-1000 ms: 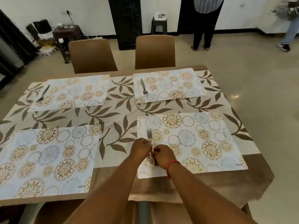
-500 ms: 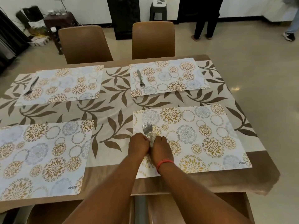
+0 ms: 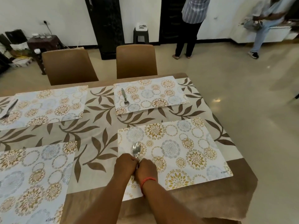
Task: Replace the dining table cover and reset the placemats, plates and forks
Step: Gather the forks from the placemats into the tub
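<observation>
Far left edge: a dark fork (image 3: 8, 109) lies on the upper-left placemat (image 3: 47, 105). Lower left: another floral placemat (image 3: 32, 180), nothing on it that you can see. All mats sit on the leaf-print table cover (image 3: 97, 131). Centre bottom: your left hand (image 3: 125, 165) and right hand (image 3: 146, 169) are pressed together knuckle to knuckle, both curled round the handles of a bunch of forks (image 3: 136, 149); tines stick up past your fingers over the left part of the lower-right placemat (image 3: 178, 152). How many forks is unclear, tines overlap. Red thread on your right wrist. Upper centre-right: a single fork (image 3: 124, 97) on the upper-right placemat (image 3: 150, 94), tines toward you. Two brown chairs (image 3: 135, 60) behind the table.
</observation>
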